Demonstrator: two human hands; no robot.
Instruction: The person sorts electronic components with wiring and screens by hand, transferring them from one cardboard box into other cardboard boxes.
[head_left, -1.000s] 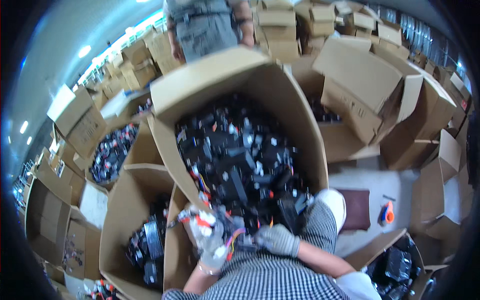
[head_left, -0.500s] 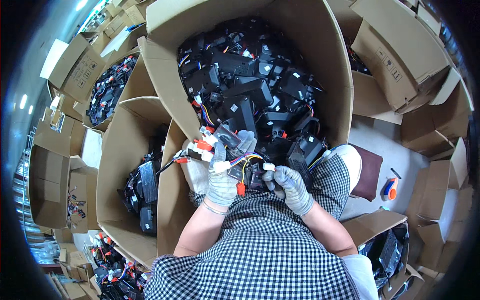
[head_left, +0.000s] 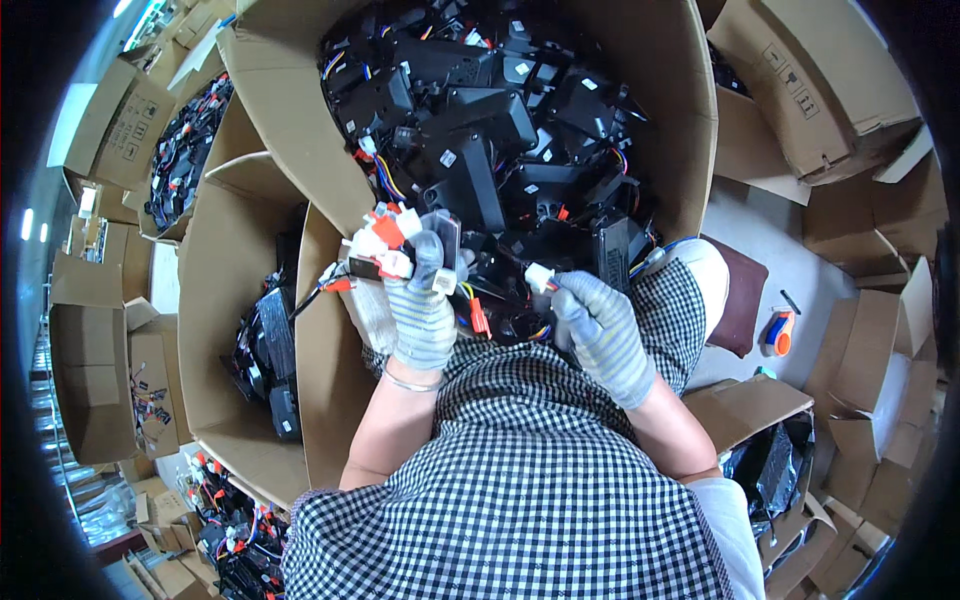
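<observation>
My left hand (head_left: 422, 318), in a grey striped glove, is closed around a small black module (head_left: 446, 240) and a cluster of red and white plugs (head_left: 388, 238). A red plug (head_left: 479, 316) dangles on a yellow wire beside it. My right hand (head_left: 602, 335), gloved too, pinches a wire lead just behind its white connector (head_left: 540, 278). Coloured wires of that lead hang low between the hands. Both hands are over my lap, at the near side of a big carton (head_left: 665, 110) heaped with black plastic units (head_left: 475, 180).
On the left, a carton (head_left: 225, 300) holds more black units. Wired parts (head_left: 235, 540) lie at lower left. A carton (head_left: 745, 400) with black bagged items stands at lower right. An orange-and-blue tape roll (head_left: 780, 335) lies on the floor near a maroon mat (head_left: 735, 300).
My hands have moved apart, the right one drawing the white connector away from the left and downward. The view has shifted, so the big carton sits higher.
</observation>
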